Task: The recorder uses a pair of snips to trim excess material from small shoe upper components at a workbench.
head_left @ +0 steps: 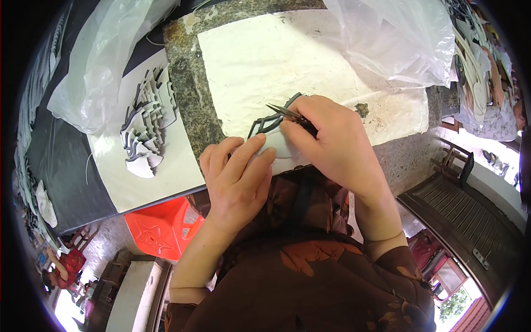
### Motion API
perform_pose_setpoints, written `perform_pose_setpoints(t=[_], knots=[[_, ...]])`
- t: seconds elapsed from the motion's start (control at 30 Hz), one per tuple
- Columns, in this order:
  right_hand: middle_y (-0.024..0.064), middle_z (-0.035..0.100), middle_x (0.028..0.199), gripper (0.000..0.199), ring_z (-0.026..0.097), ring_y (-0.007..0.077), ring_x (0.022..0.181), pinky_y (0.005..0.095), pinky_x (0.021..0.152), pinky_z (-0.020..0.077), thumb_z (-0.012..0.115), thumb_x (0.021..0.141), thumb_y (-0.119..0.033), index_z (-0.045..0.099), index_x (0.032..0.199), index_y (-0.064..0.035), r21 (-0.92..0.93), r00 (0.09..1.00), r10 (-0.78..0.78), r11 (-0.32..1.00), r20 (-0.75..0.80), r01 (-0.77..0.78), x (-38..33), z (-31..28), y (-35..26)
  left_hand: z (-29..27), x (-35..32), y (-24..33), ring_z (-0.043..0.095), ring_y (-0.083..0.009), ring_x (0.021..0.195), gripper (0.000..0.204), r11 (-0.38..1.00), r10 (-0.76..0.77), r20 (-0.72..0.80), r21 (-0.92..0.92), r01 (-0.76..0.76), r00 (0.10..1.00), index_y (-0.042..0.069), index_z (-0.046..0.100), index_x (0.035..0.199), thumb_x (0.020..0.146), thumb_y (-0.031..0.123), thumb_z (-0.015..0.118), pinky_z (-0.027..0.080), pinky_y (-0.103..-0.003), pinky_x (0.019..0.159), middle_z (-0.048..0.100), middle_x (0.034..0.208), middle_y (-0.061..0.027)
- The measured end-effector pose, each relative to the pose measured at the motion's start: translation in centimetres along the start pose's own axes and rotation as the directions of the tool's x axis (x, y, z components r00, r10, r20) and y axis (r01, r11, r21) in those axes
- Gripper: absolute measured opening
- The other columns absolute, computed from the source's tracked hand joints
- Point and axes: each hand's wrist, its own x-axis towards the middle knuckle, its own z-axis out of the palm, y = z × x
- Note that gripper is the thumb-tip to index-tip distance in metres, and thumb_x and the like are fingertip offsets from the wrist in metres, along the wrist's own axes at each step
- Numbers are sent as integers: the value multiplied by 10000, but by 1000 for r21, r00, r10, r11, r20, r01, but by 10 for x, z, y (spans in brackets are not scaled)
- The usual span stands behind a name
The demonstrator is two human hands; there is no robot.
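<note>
A light grey cut piece with black strip trim point(281, 144), which looks like part of a shoe upper, lies at the near edge of the work board. My left hand point(235, 180) holds its left side, fingertips bent and pressed on it. In my right hand point(340, 138) is a pair of small dark scissors point(289, 113), gripped between thumb and fingers. Their pointed blades reach left over the black trim. Part of the handles and the right end of the piece are hidden by my right hand.
A pile of similar grey and black pieces point(146, 124) lies on a white sheet point(124, 188) to the left. Pale paper point(265, 55) covers the stone board point(191, 72). Clear plastic bags point(102, 72) lie at far left and far right. A red stool point(157, 229) stands below the table.
</note>
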Motion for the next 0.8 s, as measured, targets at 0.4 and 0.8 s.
perform_pose_setpoints(t=[0.4, 0.8], knots=[[138, 659, 893, 129, 646, 323, 782, 372, 696, 517, 699, 939, -125, 654, 980, -12, 51, 988, -157, 986, -8, 157, 1, -1, 9, 4, 1, 1, 608, -239, 1064, 285, 1000, -11, -25, 12, 11, 1000, 139, 743, 1036, 758, 88, 777, 418, -423, 950, 693, 1203, -10], [135, 645, 879, 121, 637, 313, 766, 366, 683, 512, 703, 938, -112, 652, 991, -16, 18, 985, -162, 986, -55, 164, 0, 5, 15, 7, 3, 3, 616, -216, 1036, 281, 999, -38, -54, 12, 38, 998, 119, 749, 1104, 825, 93, 774, 429, -402, 931, 698, 1161, -2]])
